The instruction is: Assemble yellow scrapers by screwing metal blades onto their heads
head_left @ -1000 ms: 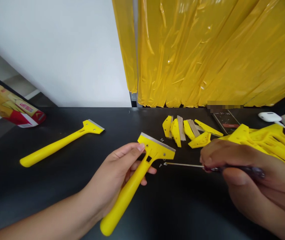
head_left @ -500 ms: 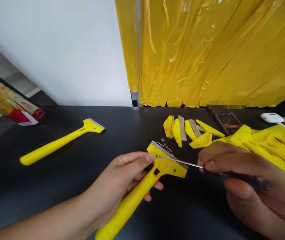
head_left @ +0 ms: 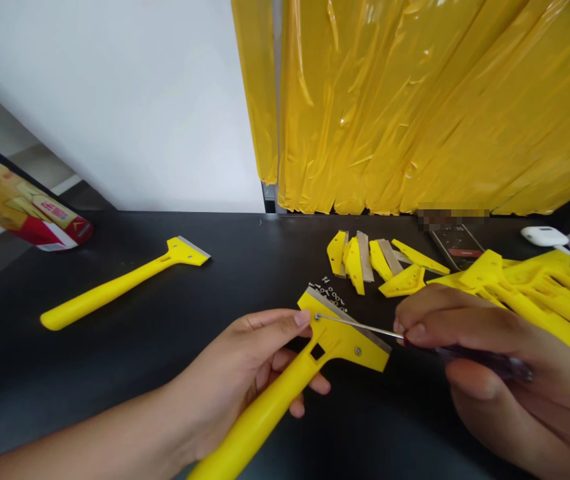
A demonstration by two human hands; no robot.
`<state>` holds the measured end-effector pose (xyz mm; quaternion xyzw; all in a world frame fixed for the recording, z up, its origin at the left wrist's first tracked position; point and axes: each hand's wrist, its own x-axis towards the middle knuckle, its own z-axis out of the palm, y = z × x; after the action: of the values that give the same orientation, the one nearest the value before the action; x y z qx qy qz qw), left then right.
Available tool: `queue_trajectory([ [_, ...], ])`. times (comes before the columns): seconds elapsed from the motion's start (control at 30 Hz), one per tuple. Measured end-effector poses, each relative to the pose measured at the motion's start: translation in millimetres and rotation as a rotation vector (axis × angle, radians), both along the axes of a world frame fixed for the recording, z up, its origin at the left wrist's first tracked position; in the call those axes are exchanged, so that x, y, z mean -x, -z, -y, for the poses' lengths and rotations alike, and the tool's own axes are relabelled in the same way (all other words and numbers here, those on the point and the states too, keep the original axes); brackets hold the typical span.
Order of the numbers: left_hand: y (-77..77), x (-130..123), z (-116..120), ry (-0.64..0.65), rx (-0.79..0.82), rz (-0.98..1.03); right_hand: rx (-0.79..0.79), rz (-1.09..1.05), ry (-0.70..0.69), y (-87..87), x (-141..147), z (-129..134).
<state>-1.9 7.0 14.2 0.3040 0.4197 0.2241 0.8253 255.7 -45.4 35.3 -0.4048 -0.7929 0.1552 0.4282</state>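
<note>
We see a held scraper [head_left: 265, 421] in smooth yellow plastic with a soft, near-matt sheen, its blade [head_left: 347, 316] a dull grey metal strip. The screwdriver [head_left: 485, 360] pairs a thin, shiny metal shaft with a glossy, dark, translucent-looking handle. The other scraper [head_left: 115, 287] shows us the same smooth yellow plastic and a grey metal edge. Among the loose yellow plastic plates [head_left: 353, 261], we find flat strips [head_left: 365, 257] with a dull, brownish-grey surface; their material we cannot tell. The small nuts and screws [head_left: 333, 295] look like bright metal. Our tabletop [head_left: 129, 380] is smooth, black and mostly matt, while the yellow sheeting [head_left: 389, 107] is glossy, creased plastic film.
</note>
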Motion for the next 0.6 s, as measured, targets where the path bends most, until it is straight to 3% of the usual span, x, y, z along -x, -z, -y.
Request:
queue_trajectory([
  [0.3, -1.7, 0.8, -0.8, -0.007, -0.003, 0.007, 0.043, -0.01, 0.045, -2.3, 6.3, 5.2],
  [0.6, -0.3, 0.9, -1.1, -0.006, 0.005, 0.012, -0.004, 0.031, -0.007, -1.3, 2.2, 1.2],
])
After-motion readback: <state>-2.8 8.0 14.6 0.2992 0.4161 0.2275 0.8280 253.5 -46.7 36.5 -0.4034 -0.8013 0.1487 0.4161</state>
